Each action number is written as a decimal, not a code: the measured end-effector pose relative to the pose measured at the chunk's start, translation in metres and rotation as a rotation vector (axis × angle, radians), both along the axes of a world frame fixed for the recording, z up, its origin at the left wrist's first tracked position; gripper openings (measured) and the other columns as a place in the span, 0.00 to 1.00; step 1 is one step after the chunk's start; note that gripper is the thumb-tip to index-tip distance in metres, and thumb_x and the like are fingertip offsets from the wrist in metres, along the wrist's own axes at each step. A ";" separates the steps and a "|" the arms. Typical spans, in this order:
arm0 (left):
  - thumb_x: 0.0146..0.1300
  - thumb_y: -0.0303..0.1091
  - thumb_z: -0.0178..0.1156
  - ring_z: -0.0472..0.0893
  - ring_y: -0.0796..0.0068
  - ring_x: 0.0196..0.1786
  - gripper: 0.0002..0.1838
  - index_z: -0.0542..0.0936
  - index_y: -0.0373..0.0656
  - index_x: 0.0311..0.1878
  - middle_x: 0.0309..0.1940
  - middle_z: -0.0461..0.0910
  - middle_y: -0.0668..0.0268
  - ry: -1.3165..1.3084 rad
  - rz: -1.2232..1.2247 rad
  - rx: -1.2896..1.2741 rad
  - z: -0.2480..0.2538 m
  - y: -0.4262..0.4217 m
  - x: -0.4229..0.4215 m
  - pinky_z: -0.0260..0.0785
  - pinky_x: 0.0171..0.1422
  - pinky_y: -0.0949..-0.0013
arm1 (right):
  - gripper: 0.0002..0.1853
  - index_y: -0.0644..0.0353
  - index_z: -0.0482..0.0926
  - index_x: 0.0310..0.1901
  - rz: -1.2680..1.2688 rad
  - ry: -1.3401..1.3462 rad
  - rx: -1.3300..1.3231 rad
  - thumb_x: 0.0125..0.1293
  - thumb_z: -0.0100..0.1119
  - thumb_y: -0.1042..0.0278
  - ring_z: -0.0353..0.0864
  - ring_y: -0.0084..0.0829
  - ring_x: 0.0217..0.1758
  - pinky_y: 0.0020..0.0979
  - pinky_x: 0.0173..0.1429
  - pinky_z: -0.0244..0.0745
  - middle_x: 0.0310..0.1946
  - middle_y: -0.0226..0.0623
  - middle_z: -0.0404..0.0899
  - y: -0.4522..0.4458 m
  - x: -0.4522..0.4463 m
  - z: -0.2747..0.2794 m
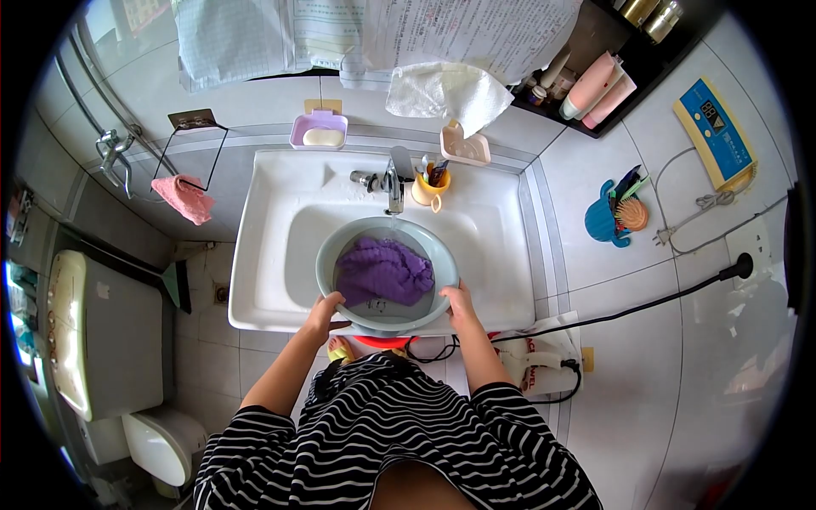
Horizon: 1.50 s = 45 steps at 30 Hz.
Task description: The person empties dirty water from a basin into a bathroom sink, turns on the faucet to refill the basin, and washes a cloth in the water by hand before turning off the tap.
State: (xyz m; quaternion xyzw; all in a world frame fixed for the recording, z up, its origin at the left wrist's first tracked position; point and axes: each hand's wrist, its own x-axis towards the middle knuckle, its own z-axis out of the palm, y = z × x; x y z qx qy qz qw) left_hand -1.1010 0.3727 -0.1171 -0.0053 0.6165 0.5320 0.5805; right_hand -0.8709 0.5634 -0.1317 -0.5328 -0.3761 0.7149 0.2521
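Note:
A pale grey-green basin (448, 255) rests over the front of the white sink (501, 272), beneath the faucet (395, 183). Inside it lies a crumpled purple cloth (387, 270) in what looks like shallow water. A thin stream seems to run from the spout into the basin. My left hand (324, 313) grips the basin's rim at the near left, fingers curled under it. On the near right, my right hand (460, 303) holds the same rim. The undersides of both hands' grips are partly hidden.
A yellow cup (432, 192) with brushes stands behind the basin. A lilac soap dish (320, 132) with white soap hangs on the wall. At left are a pink cloth (184, 198) and a toilet (161, 446). A black cord (629, 304) crosses at right.

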 end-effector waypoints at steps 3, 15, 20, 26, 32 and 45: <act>0.51 0.39 0.51 0.73 0.70 0.48 0.19 0.68 0.43 0.46 0.41 0.71 0.66 0.008 0.008 0.007 0.002 -0.001 0.001 0.72 0.49 0.56 | 0.26 0.58 0.72 0.49 -0.001 0.006 -0.007 0.42 0.51 0.77 0.74 0.28 0.34 0.29 0.34 0.70 0.34 0.33 0.73 -0.001 -0.001 0.002; 0.49 0.39 0.54 0.69 0.64 0.50 0.24 0.64 0.42 0.50 0.44 0.65 0.61 -0.024 -0.004 0.055 0.000 -0.002 0.000 0.72 0.48 0.53 | 0.26 0.57 0.72 0.50 -0.015 0.004 -0.004 0.42 0.51 0.77 0.73 0.28 0.36 0.28 0.36 0.69 0.35 0.32 0.73 -0.004 -0.001 0.008; 0.51 0.38 0.51 0.73 0.68 0.48 0.21 0.66 0.41 0.49 0.43 0.70 0.64 0.010 0.010 0.025 0.005 -0.002 0.002 0.72 0.50 0.54 | 0.26 0.57 0.72 0.50 -0.006 0.004 -0.005 0.42 0.51 0.76 0.73 0.28 0.37 0.29 0.37 0.69 0.35 0.32 0.73 -0.003 0.000 0.005; 0.51 0.38 0.51 0.73 0.69 0.48 0.21 0.66 0.41 0.48 0.42 0.70 0.64 0.011 0.018 0.027 0.006 -0.002 0.003 0.72 0.50 0.53 | 0.25 0.57 0.72 0.48 0.000 -0.001 -0.002 0.42 0.51 0.77 0.74 0.28 0.36 0.28 0.37 0.69 0.34 0.32 0.73 -0.003 0.001 0.004; 0.51 0.38 0.51 0.73 0.70 0.47 0.20 0.66 0.41 0.48 0.41 0.70 0.65 0.006 0.018 0.034 0.002 -0.002 0.002 0.73 0.49 0.53 | 0.24 0.58 0.73 0.47 -0.001 0.003 0.004 0.42 0.52 0.77 0.74 0.28 0.35 0.28 0.36 0.70 0.34 0.32 0.73 -0.002 0.001 0.000; 0.52 0.38 0.51 0.73 0.70 0.47 0.20 0.66 0.41 0.47 0.41 0.70 0.65 0.008 0.025 0.028 0.002 -0.001 0.002 0.73 0.49 0.54 | 0.23 0.55 0.73 0.46 0.006 0.011 0.011 0.42 0.53 0.75 0.72 0.26 0.32 0.27 0.32 0.65 0.32 0.31 0.72 -0.003 0.000 0.005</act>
